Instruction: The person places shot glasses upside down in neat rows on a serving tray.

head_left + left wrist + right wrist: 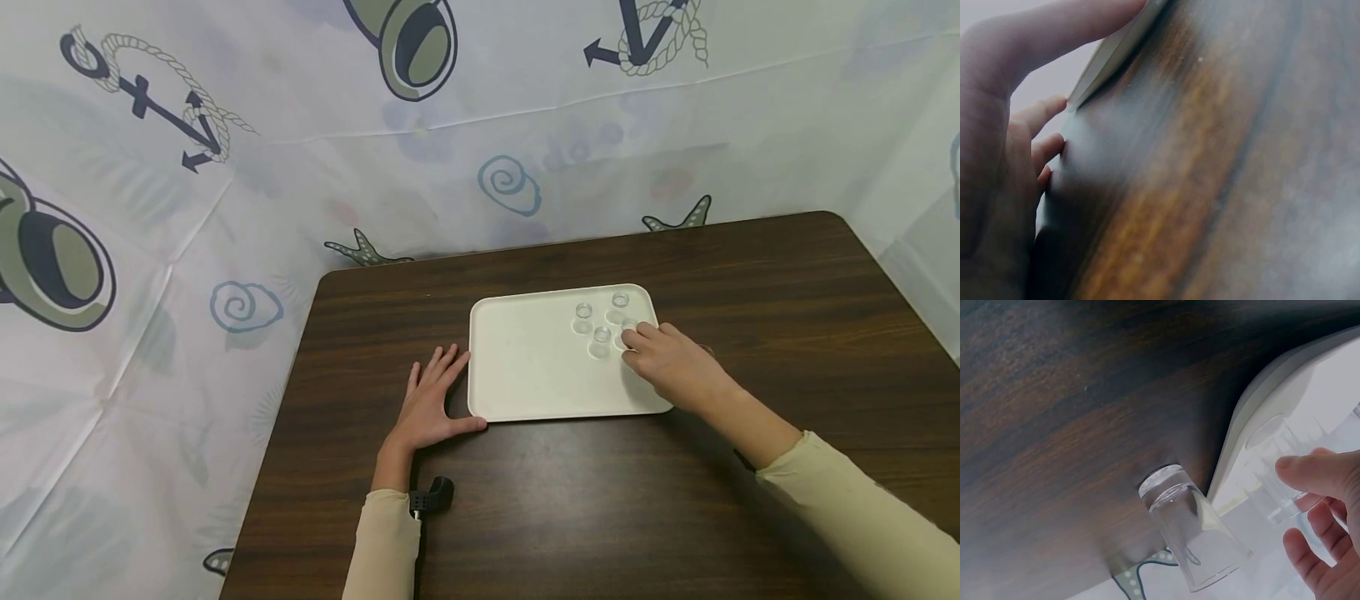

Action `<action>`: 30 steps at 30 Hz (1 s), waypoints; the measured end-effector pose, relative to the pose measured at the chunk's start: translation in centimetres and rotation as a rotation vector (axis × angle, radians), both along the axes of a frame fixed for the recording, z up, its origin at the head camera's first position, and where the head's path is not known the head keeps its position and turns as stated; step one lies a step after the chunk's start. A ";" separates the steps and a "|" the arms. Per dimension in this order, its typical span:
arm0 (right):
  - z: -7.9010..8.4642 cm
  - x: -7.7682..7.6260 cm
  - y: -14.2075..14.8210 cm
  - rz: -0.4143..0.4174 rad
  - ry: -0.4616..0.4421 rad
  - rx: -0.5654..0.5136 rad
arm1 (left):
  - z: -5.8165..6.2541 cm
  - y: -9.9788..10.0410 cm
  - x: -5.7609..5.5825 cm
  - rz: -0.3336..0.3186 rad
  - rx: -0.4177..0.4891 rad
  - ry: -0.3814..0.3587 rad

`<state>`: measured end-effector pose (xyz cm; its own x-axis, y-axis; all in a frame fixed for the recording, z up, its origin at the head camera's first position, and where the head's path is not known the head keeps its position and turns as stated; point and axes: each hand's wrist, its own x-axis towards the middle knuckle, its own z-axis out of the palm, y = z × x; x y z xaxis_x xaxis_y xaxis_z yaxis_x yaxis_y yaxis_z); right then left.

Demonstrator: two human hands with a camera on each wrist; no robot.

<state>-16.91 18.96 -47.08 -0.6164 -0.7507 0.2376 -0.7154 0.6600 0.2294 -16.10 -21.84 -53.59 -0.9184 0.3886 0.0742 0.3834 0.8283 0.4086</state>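
Head view shows a white tray point(525, 367) lying on a dark wooden table point(570, 500), with the left hand point(429, 408) flat on the wood, fingers straight, the thumb running along the tray's near left corner as if to steady it. The right hand point(670, 365) reaches over the tray's right side, and its fingers curl about a small clear glass point(628, 332) standing in the far right corner. Three more clear glasses point(584, 313) stand close together just beside it, none stacked.

In the right wrist view the thumb and fingers point(1313, 475) pinch that glass just inside the tray rim point(1254, 425), while another glass point(1194, 540) stands on the table just outside the rim, apart from the hand.

The step in hand looks like setting or gripping a glass among the group on the tray. Any next move calls for a straight vertical lift or release, since the neighbouring glasses stand near enough to be knocked.

The raised rim is close on the right and far sides. The tray's left half is bare and gives open room, as does the table's near side. A patterned curtain point(225, 167) closes the far and left sides.
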 end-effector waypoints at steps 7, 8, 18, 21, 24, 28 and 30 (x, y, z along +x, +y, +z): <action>0.1 0.1 -0.1 0.006 -0.018 -0.036 | -0.1 0.0 0.0 -0.004 -0.002 0.006; 0.1 0.1 -0.1 0.007 -0.023 -0.044 | -0.1 0.0 0.0 -0.005 0.000 0.007; 0.3 0.2 -0.2 -0.008 -0.087 -0.067 | 0.0 0.0 0.0 -0.003 -0.012 0.002; 0.3 0.2 -0.2 -0.016 -0.109 -0.108 | 0.0 0.0 0.0 -0.003 -0.010 0.003; 0.5 0.2 -0.2 -0.026 -0.132 -0.155 | 0.1 0.0 0.0 -0.005 -0.002 0.004; 0.7 0.3 0.0 -0.044 -0.163 -0.177 | 0.2 0.0 0.0 -0.012 0.001 0.008; 0.8 0.3 0.1 -0.052 -0.177 -0.179 | 0.1 0.0 -0.1 -0.014 -0.001 0.013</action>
